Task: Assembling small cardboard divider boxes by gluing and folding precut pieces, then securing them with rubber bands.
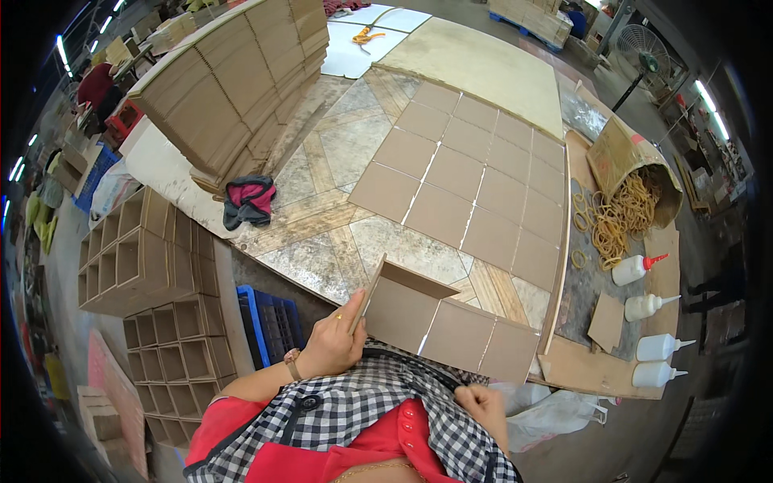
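My left hand [342,338] is closed on the upright left end of a brown cardboard strip [459,334] at the table's near edge. The strip has white glue lines across it, and another panel stands up along part of its far side. My right hand [485,406] is curled closed beside the black-and-white checked garment [362,394], below the strip and apart from it; what its fingers hold, if anything, is hidden. Beyond the strip, flat cardboard panels [455,173] lie in rows with white glue lines between them.
A tall cardboard stack [233,88] and a dark pink cloth [250,201] sit at left. Divided cardboard boxes [145,253] are piled beside a blue crate [270,326]. At right are rubber bands [624,213] spilling from a bag and several white squeeze bottles [656,348].
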The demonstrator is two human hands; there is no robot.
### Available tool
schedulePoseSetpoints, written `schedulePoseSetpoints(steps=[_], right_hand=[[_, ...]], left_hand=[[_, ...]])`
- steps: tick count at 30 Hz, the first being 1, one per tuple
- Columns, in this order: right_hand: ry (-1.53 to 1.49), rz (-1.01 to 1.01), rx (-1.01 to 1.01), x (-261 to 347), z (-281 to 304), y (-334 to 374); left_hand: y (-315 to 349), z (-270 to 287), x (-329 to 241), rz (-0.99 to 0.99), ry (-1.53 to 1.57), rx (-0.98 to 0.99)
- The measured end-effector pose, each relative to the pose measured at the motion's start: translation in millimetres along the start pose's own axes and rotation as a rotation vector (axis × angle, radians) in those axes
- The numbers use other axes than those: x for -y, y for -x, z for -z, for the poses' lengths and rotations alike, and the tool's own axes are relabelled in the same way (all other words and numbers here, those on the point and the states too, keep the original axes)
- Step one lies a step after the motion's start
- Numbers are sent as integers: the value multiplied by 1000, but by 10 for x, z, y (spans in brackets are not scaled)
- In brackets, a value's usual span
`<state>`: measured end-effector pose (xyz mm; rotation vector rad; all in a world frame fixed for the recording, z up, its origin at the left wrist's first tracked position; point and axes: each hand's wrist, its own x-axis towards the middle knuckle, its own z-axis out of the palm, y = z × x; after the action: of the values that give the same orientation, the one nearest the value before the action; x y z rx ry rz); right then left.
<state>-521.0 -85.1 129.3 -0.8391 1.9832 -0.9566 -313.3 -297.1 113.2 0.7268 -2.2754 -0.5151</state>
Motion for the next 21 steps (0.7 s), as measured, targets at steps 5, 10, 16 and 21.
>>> schedulePoseSetpoints(steps=[5,10,16,21], right_hand=[[-753,-127,-218,-874,-199,-35],[-737,141,-508,-473,-307,-180],[-164,633,-584,-30,-32,-295],[-6,789,-605,595,52,-558]], left_hand=[[4,19,20,34,57,26],[2,44,24,12,46,4],[-168,-178,-25,-93,80,59],[-400,-376,-200,-104,104,103]])
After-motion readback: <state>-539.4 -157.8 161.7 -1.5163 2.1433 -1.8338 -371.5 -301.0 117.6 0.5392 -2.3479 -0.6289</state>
